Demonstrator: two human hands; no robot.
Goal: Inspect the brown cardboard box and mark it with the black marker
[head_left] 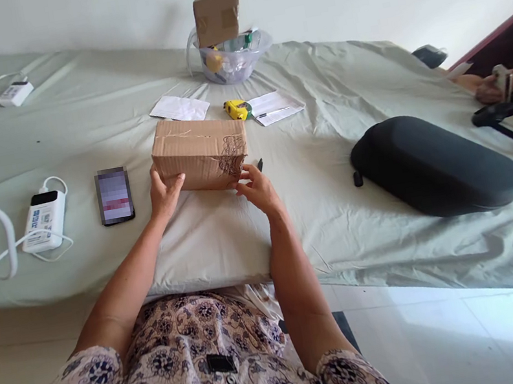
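Observation:
A taped brown cardboard box [203, 150] lies on the pale green sheet of a bed [311, 163] in front of me. My left hand [164, 194] grips the box's near left end, thumb up along its front face. My right hand [258, 186] touches the near right corner with its fingertips curled against it. A dark pen-like tip [260, 164] shows just past my right fingers; I cannot tell whether the hand holds it.
A phone [114, 195] and a white power bank [44, 220] with cables lie left of the box. Papers [179, 108], a yellow tape measure [236, 109], and a clear bowl [234, 58] with a second box [217, 11] sit behind. A black case [434, 165] lies right. Another person's hand [490, 89] is at the far right.

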